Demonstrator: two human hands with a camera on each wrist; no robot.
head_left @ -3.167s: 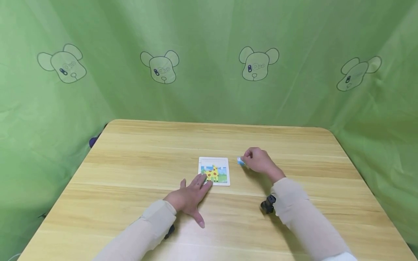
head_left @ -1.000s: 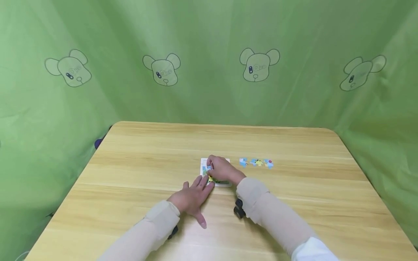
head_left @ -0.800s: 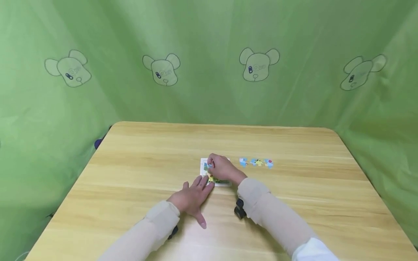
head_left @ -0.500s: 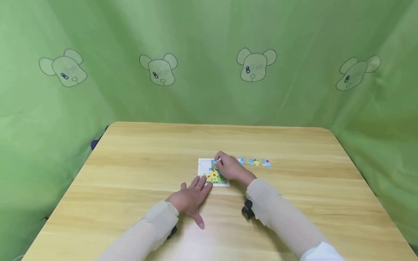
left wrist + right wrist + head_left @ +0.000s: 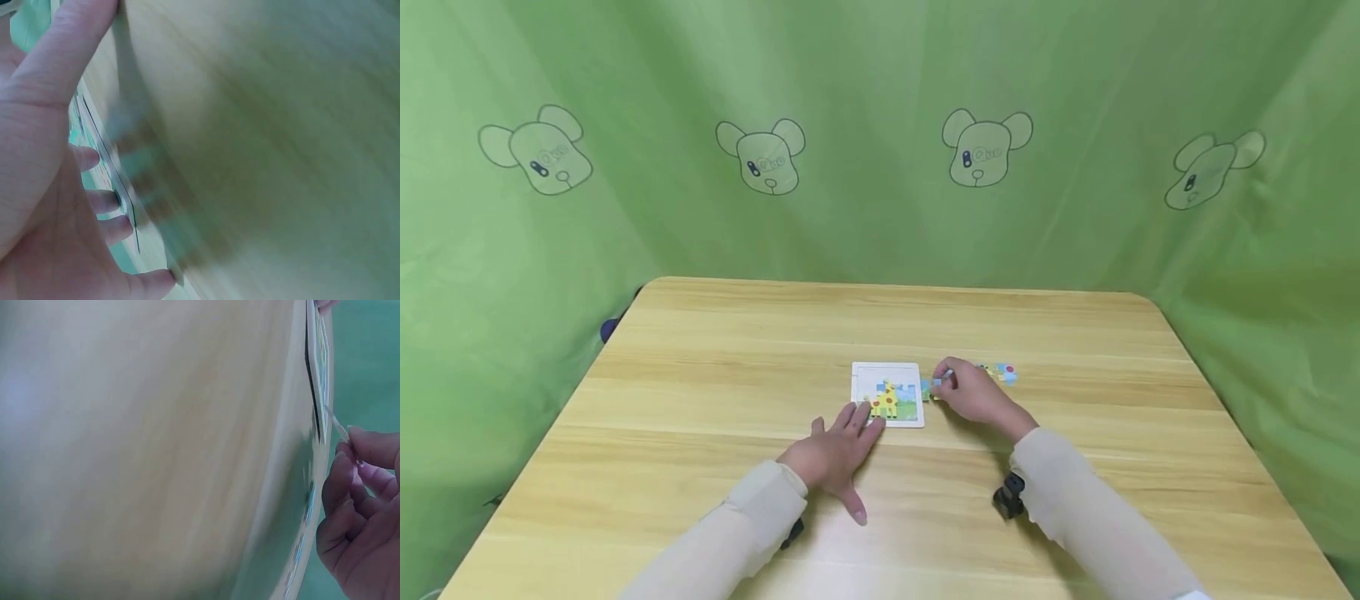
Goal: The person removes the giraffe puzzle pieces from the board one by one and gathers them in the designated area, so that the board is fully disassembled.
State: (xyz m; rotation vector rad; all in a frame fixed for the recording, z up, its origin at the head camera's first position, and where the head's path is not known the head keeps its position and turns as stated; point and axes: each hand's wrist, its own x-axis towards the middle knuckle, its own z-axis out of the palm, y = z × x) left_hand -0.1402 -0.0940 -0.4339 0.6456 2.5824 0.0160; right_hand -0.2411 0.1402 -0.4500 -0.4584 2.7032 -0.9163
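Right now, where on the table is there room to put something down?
Bare table lies left of the left hand, and beyond the puzzle board toward the green curtain. It's crowded right of the board, with the right hand and puzzle pieces.

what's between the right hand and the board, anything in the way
Only the piece, pinched by the right hand, shows between that hand and the board. The left hand rests at the board's near left corner, clear of that gap.
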